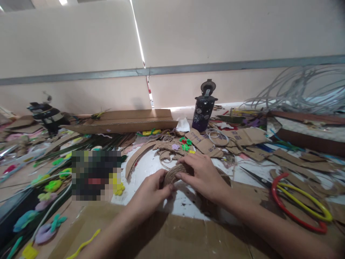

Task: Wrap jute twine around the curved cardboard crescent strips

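Observation:
Between my two hands is a curved, twine-wrapped strip (171, 175), held above a white surface. My left hand (153, 190) pinches its left end with thumb and fingers. From above, my right hand (201, 175) grips the same strip, the thumb lying along its near side. Part of the strip is hidden under my right hand and wrist. Just beyond are small fuzzy flowers (185, 147) in green, red and lilac, near another twine-covered piece (165, 145). A curved bare cardboard strip (138, 158) lies to the left of these.
Scissors (283, 212) with red and yellow handles lie right of my right arm. A dark bottle (202, 113) stands at the back, its lid raised. Behind lies a long cardboard tray (121, 124). Fuzzy flowers (52, 186) and a pixelated patch are on the left; cardboard scraps (293, 167) cover the right.

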`<act>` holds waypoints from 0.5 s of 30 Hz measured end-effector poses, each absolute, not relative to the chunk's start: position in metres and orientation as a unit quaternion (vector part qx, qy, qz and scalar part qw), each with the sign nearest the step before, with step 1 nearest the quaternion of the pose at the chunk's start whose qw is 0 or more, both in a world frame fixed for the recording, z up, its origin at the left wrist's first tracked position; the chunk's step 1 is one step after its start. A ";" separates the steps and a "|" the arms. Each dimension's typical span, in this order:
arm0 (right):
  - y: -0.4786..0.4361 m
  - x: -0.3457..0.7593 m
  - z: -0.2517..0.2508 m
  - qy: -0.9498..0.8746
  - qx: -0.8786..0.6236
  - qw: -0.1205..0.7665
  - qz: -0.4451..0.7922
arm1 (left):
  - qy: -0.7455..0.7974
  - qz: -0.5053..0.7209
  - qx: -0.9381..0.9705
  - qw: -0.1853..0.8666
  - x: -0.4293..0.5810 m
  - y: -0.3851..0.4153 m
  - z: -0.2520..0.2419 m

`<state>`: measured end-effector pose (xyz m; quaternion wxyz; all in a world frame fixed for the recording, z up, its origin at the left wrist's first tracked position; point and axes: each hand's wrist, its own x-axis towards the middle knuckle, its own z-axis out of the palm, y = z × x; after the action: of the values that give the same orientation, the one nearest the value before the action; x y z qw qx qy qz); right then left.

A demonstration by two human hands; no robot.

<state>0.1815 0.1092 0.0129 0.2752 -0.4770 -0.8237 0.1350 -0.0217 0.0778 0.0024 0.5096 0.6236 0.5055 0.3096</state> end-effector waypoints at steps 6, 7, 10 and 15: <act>0.108 0.181 0.013 -0.824 -0.481 0.267 0.135 | 0.534 0.284 0.680 0.415 -0.021 0.078 -0.007; 0.108 0.181 0.013 -0.824 -0.481 0.267 0.135 | 0.528 0.286 0.678 0.424 -0.021 0.077 -0.009; 0.108 0.181 0.012 -0.825 -0.479 0.268 0.136 | 0.515 0.292 0.662 0.460 -0.021 0.076 -0.011; 0.107 0.181 0.013 -0.826 -0.478 0.266 0.138 | 0.523 0.301 0.641 0.475 -0.021 0.075 -0.010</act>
<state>0.1812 0.1074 0.0129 0.2663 -0.4780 -0.8256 0.1376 -0.0209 0.0749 -0.0105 0.4751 0.6408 0.5227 0.3006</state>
